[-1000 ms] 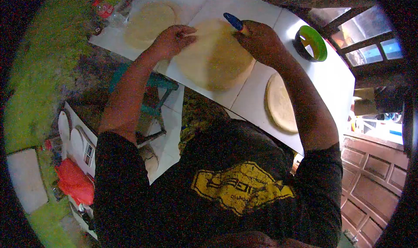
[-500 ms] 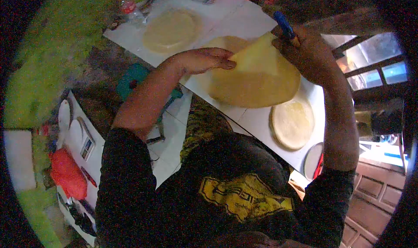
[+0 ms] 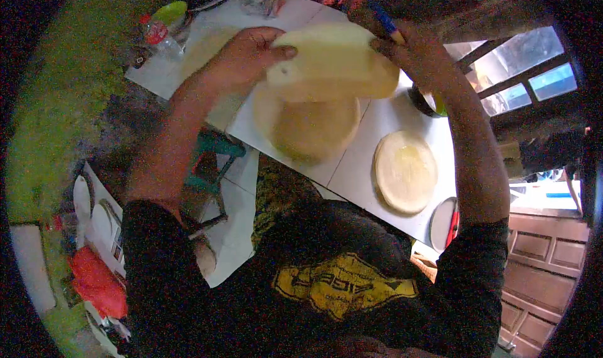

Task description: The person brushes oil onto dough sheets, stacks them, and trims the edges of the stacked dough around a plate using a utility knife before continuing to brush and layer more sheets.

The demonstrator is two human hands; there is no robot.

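A thin, pale yellow round sheet of dough [image 3: 330, 56] hangs stretched between my two hands, above the table. My left hand [image 3: 259, 51] pinches its left edge, thumb on top. My right hand [image 3: 414, 53] grips its right edge. That hand also holds a tool with a blue handle [image 3: 384, 20] pointing up and left; its working end is hidden, so I cannot tell its kind. Under the raised sheet lies a round dough stack [image 3: 308, 128], blurred. A second round stack [image 3: 406, 169], with a shiny yellowish patch on top, lies to the right.
On the white tiled table [image 3: 352, 163], another round stack [image 3: 210, 47] is partly behind my left forearm. A red-capped plastic bottle [image 3: 162, 38] and a green bowl [image 3: 171, 12] stand far left. A dark bowl [image 3: 427, 100] and a white lid [image 3: 443, 225] are at right. A green stool [image 3: 217, 160] stands below.
Both hands have moved up and away with the sheet, which was hanging lower over the table. The stack beneath it now shows, and the view has shifted slightly.
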